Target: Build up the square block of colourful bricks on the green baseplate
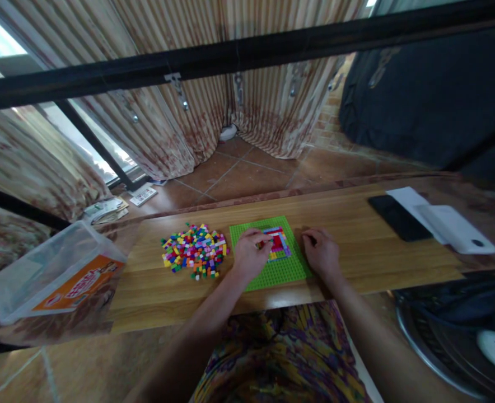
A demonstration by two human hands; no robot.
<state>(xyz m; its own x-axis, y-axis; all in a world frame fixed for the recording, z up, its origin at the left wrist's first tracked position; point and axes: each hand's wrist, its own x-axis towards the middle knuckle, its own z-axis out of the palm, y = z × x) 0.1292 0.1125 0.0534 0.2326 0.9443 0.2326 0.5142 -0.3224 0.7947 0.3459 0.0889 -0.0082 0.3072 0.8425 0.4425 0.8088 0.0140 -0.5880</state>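
A green studded baseplate (260, 280) lies on the wooden board. Small building bricks (278, 242) in red, purple, blue and other colours form a roughly square patch on it. Over the left part of this patch is my left hand (251, 252), its thumb and index finger pinched together; whatever is between them is too small to make out. My right hand (322, 252) rests by the plate's right edge with its fingers curled in, and their inside is hidden. Left of the plate spreads a pile of loose, many-coloured bricks (195, 251).
The wooden board (146, 299) holds a black flat object (398, 217) and a white device (457, 228) at the right. A clear plastic tub (71, 252) with an orange label stands at the left. A dark metal bar (247, 53) crosses in front of striped curtains (180, 134).
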